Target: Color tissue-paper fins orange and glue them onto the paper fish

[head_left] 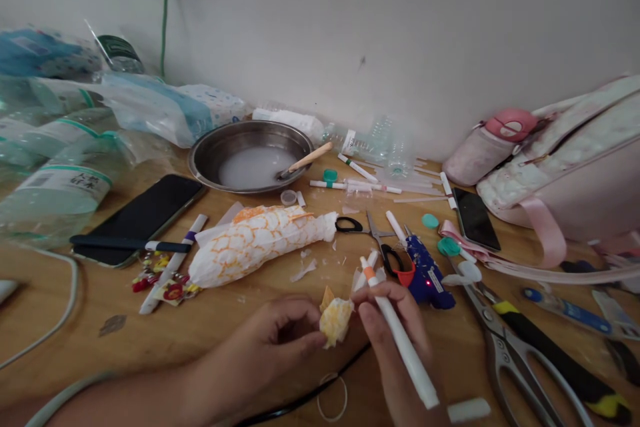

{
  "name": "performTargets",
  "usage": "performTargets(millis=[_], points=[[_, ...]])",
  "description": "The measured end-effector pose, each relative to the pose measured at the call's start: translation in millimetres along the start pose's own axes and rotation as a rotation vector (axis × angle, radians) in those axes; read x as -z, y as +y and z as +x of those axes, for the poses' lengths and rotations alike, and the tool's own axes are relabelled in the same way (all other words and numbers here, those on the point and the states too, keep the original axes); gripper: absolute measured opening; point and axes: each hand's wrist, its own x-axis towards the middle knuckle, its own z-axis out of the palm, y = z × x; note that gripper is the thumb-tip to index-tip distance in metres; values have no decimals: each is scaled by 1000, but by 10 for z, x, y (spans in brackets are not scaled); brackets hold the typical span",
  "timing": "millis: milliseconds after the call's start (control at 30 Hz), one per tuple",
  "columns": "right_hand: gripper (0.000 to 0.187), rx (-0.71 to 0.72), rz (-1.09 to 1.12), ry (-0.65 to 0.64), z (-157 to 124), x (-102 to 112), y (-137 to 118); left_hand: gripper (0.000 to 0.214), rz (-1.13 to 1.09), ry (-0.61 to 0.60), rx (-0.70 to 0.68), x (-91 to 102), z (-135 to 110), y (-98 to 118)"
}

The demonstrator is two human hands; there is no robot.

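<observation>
Between the thumb and fingers of my left hand (283,330) is a small crumpled paper piece (336,321), coloured yellow-orange, with a pointed orange corner. My right hand (395,327) grips a white marker (405,347) with an orange band, its tip end pointing up and away, beside the paper piece. Behind my hands lies a white paper fish (260,247) with orange scale lines and an orange fin. Scissors with black handles (373,230) rest by its tail. A blue glue gun (429,273) with a small red light lies right of my right hand.
A metal bowl (250,157) of cloudy liquid holds a wooden-handled brush (310,159). Plastic bottles (65,180) and a phone (145,213) lie left. Large scissors (500,340), a pink backpack (575,173) and a pink-lidded bottle (490,143) are right. A cable (305,400) runs under my hands.
</observation>
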Motion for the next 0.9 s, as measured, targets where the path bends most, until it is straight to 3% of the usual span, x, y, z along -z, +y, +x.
performTargets(millis=[100,167,200,267,333,433,533,600,667,733,900], points=[[9,88,-358,-19,101,223,-122,27,-28,42,52,48,29,33],[20,358,-711,-215,149,377,-174,28,-36,74,75,80,46,40],[29,412,-893,-294,160,435,-180,28,-38,86,83,94,53,40],[38,542,-1165,-329,158,499,-152,28,-41,102,93,117,63,31],[36,560,-1346,-325,133,500,-94,28,-33,114,97,132,66,17],[41,518,-1428,-372,81,432,-47,29,-19,115,79,133,54,5],[38,343,-1229,-284,49,340,-85,29,-1,113,24,98,15,30],[29,119,-904,-274,50,279,-117,28,7,99,-30,61,-23,60],[25,-136,-502,-363,64,223,-119,27,9,71,-86,25,-61,84],[26,-300,-127,-415,79,171,-89,26,6,52,-127,0,-89,93],[35,-318,63,-415,57,62,-33,26,31,48,-153,-23,-100,62]])
